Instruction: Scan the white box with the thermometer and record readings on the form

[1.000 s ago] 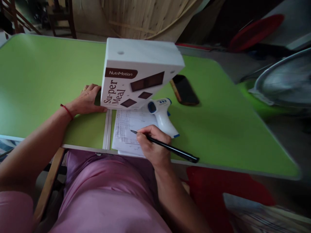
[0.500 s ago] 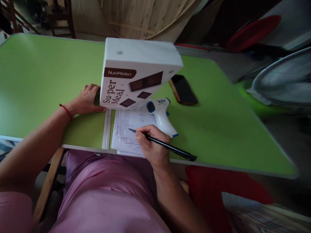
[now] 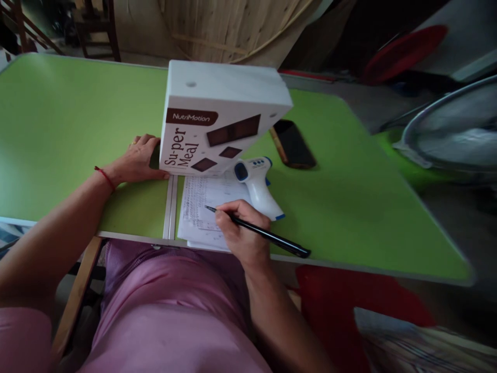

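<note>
My right hand (image 3: 244, 230) grips a black pen (image 3: 275, 238), its tip over a sheet of handwritten paper (image 3: 212, 194). The sheet lies on a small stack at the table's near edge. My left hand (image 3: 140, 159) rests on the green table with its fingers apart, against the lower left side of a white NutriMotion Su-per Meal box (image 3: 202, 140). That box stands upright behind the papers. Just beyond my right hand, a white and blue infrared thermometer (image 3: 258, 189) lies partly over the paper.
A phone (image 3: 294, 144) in a brown case lies right of the box. The green table (image 3: 349, 207) has a metal seam (image 3: 171, 207) left of the papers. A red stool (image 3: 341, 311) stands below the right edge. A wooden chair (image 3: 95, 28) is beyond the far left.
My right hand and the pen have shifted very slightly left. The left hand, box, thermometer and phone stay where they were.
</note>
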Motion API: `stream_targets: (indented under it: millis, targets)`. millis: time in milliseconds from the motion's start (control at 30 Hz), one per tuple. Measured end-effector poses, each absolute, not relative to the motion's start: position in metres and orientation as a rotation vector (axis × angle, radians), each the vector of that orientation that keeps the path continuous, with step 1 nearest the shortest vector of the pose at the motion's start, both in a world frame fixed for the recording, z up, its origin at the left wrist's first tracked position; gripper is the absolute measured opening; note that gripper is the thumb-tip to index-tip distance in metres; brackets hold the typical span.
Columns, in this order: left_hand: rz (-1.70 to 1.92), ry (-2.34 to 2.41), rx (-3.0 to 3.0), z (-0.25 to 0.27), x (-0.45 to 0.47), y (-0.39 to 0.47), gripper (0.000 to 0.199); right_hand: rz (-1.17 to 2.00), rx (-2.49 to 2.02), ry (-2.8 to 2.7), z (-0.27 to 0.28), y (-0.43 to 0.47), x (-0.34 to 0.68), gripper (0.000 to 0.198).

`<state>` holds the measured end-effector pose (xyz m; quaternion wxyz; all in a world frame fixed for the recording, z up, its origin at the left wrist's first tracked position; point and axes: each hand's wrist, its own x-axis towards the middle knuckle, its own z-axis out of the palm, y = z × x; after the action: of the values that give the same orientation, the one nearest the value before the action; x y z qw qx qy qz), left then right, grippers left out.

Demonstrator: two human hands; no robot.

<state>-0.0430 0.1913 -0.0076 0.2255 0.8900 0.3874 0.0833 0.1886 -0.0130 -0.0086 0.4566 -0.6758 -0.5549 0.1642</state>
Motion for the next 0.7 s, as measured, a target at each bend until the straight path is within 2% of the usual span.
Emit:
stream_targets:
  millis: [200, 367, 567, 700]
  targets:
    - [0.191, 1.078, 2.431, -0.002, -0.042, 0.189, 0.100, 0.323, -1.605, -1.300, -0.009, -0.017, 0.187, 0.013]
    - [0.231, 1.082, 2.423, -0.005, -0.042, 0.190, 0.097, 0.208, -1.589, -1.509, -0.014, -0.012, 0.201, 0.014]
    - [0.236, 1.094, 2.413, -0.008, -0.042, 0.191, 0.099, 0.027, -1.647, -1.791, -0.026, -0.008, 0.225, 0.037]
    - [0.368, 1.067, 2.339, -0.010, -0.042, 0.192, 0.101, -0.015, -1.652, -1.811, -0.020, -0.020, 0.215, 0.027]
